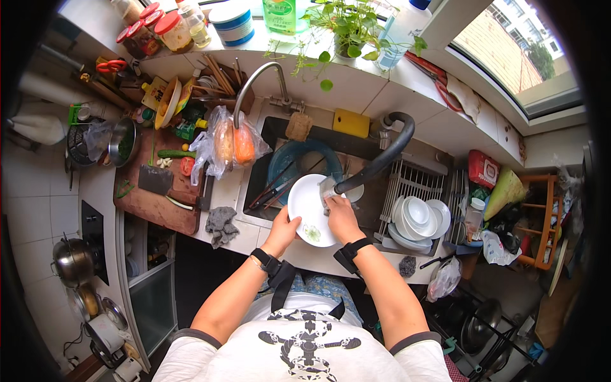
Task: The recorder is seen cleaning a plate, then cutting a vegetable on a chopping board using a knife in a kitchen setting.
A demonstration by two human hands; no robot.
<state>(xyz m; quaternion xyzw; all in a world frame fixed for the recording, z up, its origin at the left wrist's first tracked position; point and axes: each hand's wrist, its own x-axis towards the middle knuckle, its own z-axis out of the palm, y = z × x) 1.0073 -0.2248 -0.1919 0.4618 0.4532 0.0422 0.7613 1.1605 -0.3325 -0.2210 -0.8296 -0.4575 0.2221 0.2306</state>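
Observation:
My left hand (281, 231) grips the lower left rim of a white plate (305, 200) with a green flower print. The plate is tilted over the front of the sink (367, 210). My right hand (342, 219) is at the plate's right side, just below the mouth of a black hose tap (377, 167). What look like running water and a greyish patch lie by its fingertips. Whether these fingers grip the plate or the hose end is hidden. Behind the plate, a blue basin (329, 155) in the sink contains chopsticks and a black-handled utensil (274, 193).
A dish rack (415, 174) with stacked white bowls (415, 217) stands at right. Left of the sink are a grey rag (222, 227), bagged vegetables (234, 143) and a chopping board (157, 207) with a cleaver (157, 179). A curved metal tap (258, 71) rises behind.

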